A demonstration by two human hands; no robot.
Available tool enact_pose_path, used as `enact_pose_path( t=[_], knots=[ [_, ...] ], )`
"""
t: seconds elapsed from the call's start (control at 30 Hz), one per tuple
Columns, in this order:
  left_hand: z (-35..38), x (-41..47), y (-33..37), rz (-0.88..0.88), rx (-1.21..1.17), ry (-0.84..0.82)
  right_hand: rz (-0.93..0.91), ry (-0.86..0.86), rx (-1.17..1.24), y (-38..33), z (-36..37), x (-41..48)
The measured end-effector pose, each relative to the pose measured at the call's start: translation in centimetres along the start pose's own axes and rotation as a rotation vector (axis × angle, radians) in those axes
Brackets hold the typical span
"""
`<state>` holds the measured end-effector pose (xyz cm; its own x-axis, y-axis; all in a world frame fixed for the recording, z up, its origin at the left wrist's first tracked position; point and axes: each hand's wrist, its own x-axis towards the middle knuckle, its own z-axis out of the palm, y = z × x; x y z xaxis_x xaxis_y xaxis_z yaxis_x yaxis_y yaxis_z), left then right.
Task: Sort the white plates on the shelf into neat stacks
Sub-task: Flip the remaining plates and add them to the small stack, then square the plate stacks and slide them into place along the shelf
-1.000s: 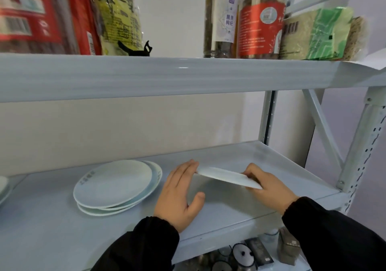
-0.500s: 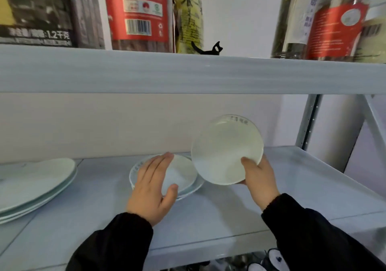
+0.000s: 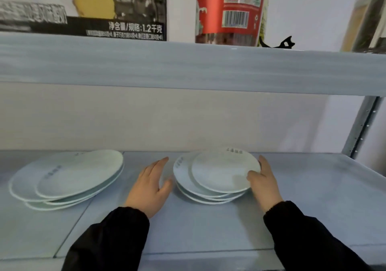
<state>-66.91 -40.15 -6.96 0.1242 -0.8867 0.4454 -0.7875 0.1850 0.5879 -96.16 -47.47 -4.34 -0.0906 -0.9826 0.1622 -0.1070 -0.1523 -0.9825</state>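
While your right hand [image 3: 264, 185] grips the top plate [image 3: 221, 172] of the right stack [image 3: 208, 198], your left hand [image 3: 149, 187] open just beside it.

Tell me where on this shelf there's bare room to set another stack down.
Widest bare shelf lies right of the right hand, which holds the top plate, out to the upright. A bare strip also runs along the front edge. Crowded: the gap between the left stack and right stack, which the left hand fills.
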Motion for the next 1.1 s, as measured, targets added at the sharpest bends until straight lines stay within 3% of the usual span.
enact_pose_path(
  t=[0.4, 0.6, 0.8, 0.93, 1.1],
  knots=[
    [0.3, 0.1, 0.1, -0.028, -0.084, -0.069, -0.127, 0.048, -0.045, 0.5, -0.1, 0.1],
    [-0.2, -0.4, 0.2, -0.068, -0.029, -0.044, -0.374, -0.044, -0.383, 1.2, -0.4, -0.2],
    [-0.9, -2.4, 2.0, -0.087, 0.091, 0.035, -0.615, -0.125, -0.674, 1.3, -0.2, -0.1],
    [-3.1, -5.7, 3.3, -0.083, 0.170, 0.164, -0.799, -0.203, -0.565, 0.4, 0.4, -1.5],
    [-8.0, -11.6, 2.7, -0.189, 0.241, 0.345, -0.811, -0.413, -0.485, -1.6, 3.1, -3.0]
  ],
)
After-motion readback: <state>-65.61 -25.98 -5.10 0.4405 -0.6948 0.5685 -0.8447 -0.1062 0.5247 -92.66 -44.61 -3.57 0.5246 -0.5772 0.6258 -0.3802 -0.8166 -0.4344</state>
